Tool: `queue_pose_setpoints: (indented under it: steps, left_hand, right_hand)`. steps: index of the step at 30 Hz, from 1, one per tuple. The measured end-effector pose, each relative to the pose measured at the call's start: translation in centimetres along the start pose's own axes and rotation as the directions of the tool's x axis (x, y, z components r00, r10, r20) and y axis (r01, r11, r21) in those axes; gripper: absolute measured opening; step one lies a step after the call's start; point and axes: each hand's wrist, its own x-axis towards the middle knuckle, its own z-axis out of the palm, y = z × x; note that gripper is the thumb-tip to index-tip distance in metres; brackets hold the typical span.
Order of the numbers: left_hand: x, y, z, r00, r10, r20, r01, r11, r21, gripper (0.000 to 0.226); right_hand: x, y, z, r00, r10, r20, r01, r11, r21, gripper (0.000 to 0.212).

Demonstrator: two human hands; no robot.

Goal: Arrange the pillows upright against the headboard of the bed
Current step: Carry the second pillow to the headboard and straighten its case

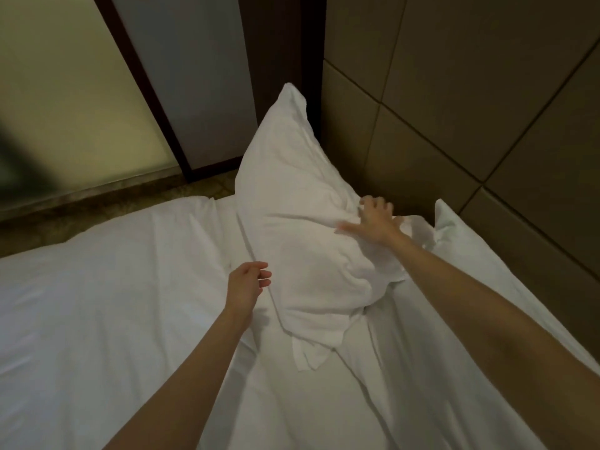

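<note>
One pillow upright, second pillow mostly arm-hidden (right edge).

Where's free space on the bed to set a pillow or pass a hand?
Free: the broad flat sheet left of the left hand, out to the bed's floor-side edge. Crowded: along the headboard, where the standing pillow under the right hand meets a second pillow.

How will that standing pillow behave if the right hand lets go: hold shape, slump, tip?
Likely soft: the pillow dents and creases where the right hand presses it. Probably floppy: loose case fabric hangs off its near end. It may tip or slump if released, since it stands tilted beside the headboard. The left hand is off it, open.
</note>
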Motion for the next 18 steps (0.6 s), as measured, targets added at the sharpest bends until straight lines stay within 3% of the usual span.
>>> queue_pose_setpoints:
  steps: [4,7,10,12,14,16,18]
  left_hand:
    - [0.7,-1.3,0.2,0.999,0.002,-0.036,-0.001,1.0,0.002,0.028]
    - [1.3,-2.3,1.1,0.998,-0.005,-0.063,0.002,0.999,-0.038,0.026]
    - [2.5,-3.8,2.1,0.998,-0.063,0.002,0.062,0.991,0.115,0.04]
    - [3.4,-4.9,2.7,0.988,-0.127,0.083,0.105,0.967,0.232,0.058]
    - [3.7,-5.9,3.6,0.967,-0.218,0.134,0.181,0.953,0.245,0.077]
    - [3.4,-6.5,5.2,0.883,-0.435,0.174,0.43,0.9,0.066,0.095]
    - [2.8,-6.6,7.1,0.763,-0.575,0.294,0.643,0.722,-0.256,0.11]
  right_hand:
    - [0.7,1.6,-1.3,0.944,0.14,0.298,-0.205,0.959,0.198,0.126]
    - [0.6,0.7,-0.7,0.87,0.143,0.472,-0.287,0.925,0.249,0.119]
    - [0.0,-1.3,0.5,0.921,0.049,0.386,-0.213,0.893,0.396,0.081]
    - [-0.6,-2.6,1.1,0.966,0.033,0.256,-0.17,0.828,0.534,0.059]
    - [-0.9,-3.9,0.7,0.989,0.051,0.139,-0.132,0.731,0.669,0.047]
    - [-1.0,-5.3,-0.4,0.995,0.055,0.085,-0.101,0.605,0.79,0.042]
    - [-1.2,-6.7,-1.5,0.995,0.035,0.091,-0.097,0.451,0.887,0.043]
